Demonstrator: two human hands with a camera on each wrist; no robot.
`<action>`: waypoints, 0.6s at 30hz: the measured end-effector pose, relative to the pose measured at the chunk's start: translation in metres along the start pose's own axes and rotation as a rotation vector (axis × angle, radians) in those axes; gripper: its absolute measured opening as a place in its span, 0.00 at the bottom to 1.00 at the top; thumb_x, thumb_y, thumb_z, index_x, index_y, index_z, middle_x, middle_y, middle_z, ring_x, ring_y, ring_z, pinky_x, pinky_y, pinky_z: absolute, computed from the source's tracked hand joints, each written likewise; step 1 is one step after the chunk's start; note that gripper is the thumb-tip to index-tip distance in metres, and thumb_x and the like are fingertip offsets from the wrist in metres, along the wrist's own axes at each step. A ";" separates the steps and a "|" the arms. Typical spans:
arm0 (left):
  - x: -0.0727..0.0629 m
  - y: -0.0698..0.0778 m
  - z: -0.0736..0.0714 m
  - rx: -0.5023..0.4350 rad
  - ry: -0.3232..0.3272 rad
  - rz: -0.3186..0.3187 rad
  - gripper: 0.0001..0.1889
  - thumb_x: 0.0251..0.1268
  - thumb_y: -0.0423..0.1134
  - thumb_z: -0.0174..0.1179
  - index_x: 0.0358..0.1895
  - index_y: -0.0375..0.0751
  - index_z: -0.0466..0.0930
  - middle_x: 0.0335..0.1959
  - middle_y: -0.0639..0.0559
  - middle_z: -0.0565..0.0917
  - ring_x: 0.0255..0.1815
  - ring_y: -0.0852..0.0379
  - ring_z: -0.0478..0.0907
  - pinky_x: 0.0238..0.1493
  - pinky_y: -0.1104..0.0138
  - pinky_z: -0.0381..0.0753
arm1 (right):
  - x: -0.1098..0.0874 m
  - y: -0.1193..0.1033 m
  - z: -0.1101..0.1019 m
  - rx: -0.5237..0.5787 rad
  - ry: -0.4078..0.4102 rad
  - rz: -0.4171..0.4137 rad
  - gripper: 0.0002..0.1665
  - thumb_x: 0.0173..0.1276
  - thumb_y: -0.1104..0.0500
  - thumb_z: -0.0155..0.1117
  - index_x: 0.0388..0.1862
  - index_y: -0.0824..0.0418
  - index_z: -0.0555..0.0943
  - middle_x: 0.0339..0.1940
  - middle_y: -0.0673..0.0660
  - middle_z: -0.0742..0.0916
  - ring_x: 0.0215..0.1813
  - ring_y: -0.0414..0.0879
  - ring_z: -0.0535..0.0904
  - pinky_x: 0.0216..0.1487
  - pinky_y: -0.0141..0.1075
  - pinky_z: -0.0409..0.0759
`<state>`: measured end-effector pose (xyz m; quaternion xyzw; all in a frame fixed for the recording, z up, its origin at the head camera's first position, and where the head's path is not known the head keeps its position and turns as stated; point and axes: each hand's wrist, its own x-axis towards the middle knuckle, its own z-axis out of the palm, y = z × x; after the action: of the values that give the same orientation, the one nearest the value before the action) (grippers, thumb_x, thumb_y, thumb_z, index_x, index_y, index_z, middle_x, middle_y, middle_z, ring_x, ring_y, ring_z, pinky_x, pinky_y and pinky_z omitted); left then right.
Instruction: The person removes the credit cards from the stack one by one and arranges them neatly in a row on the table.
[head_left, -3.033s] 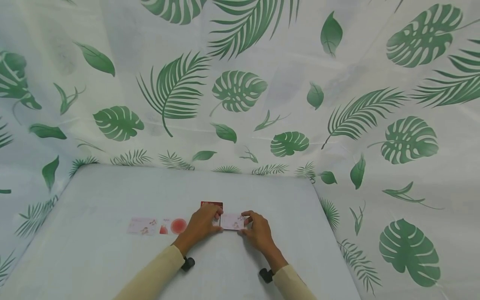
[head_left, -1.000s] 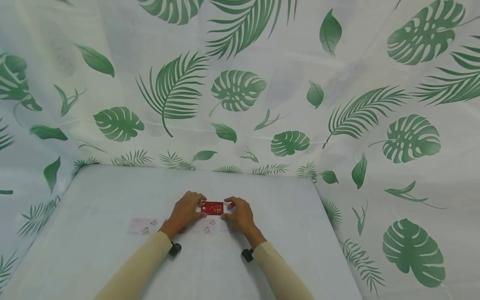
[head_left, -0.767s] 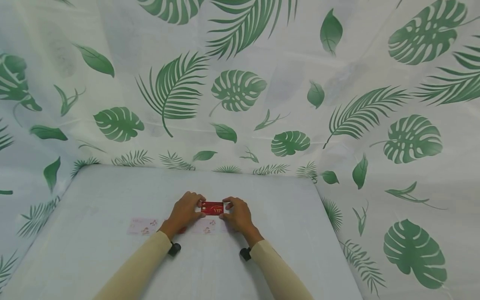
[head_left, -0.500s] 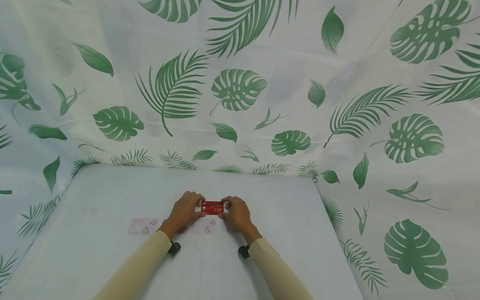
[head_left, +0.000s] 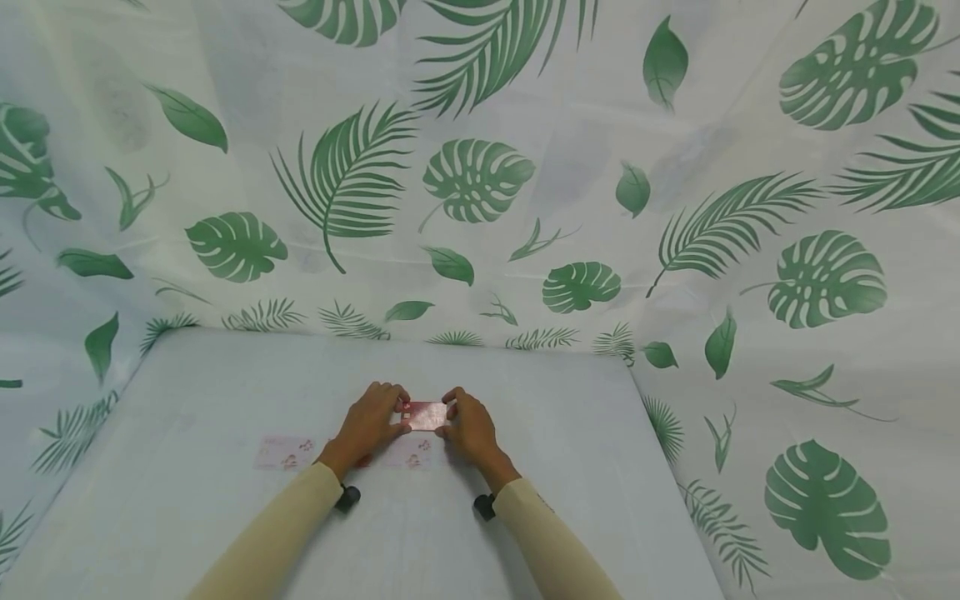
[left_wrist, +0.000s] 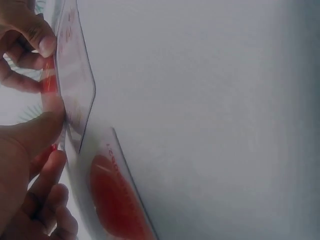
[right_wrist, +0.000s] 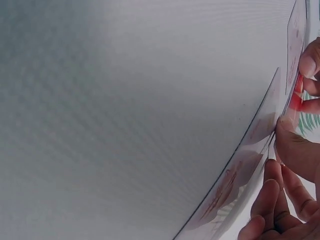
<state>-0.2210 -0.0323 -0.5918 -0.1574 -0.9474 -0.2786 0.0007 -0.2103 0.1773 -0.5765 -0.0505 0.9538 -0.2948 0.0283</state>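
Note:
A red card (head_left: 425, 416) lies between my hands, its front washed out by glare. My left hand (head_left: 369, 422) pinches its left end between thumb and fingers. At the opposite end my right hand (head_left: 472, 429) has thumb and fingertips on the card's edge. In the left wrist view the red card (left_wrist: 49, 80) shows as a narrow strip beyond the fingers. Just nearer the person, a pale pink card (head_left: 408, 452) lies flat. A card with a red disc (left_wrist: 117, 195) sits beside it, mostly hidden by the left wrist in the head view.
Another pale pink card (head_left: 285, 452) lies at the left end of the row. The row's right-hand card (right_wrist: 225, 190) is largely covered by the right hand in the head view. A leaf-patterned curtain (head_left: 480, 183) borders the white table (head_left: 225, 533).
Three seconds ago the right hand held a pale card in the row; both hands then moved to the red VIP card behind it. Over the last half second glare has spread across its print.

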 end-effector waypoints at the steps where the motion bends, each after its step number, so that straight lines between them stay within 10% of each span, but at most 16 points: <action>1: -0.001 0.001 0.000 -0.006 0.003 -0.001 0.25 0.59 0.44 0.80 0.57 0.43 0.82 0.42 0.52 0.82 0.47 0.54 0.72 0.51 0.59 0.81 | -0.001 -0.001 0.000 0.000 0.001 -0.002 0.30 0.61 0.63 0.82 0.60 0.58 0.79 0.40 0.53 0.85 0.41 0.45 0.76 0.49 0.43 0.76; 18: 0.003 0.022 -0.006 -0.069 0.096 0.080 0.29 0.51 0.36 0.84 0.57 0.41 0.83 0.41 0.50 0.84 0.46 0.52 0.73 0.48 0.57 0.79 | -0.005 0.012 -0.018 0.015 0.053 -0.006 0.36 0.58 0.62 0.85 0.65 0.52 0.80 0.45 0.53 0.87 0.45 0.47 0.77 0.50 0.44 0.76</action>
<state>-0.2175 -0.0172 -0.5745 -0.1816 -0.9291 -0.3180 0.0516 -0.2075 0.1982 -0.5681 -0.0452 0.9518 -0.3032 0.0023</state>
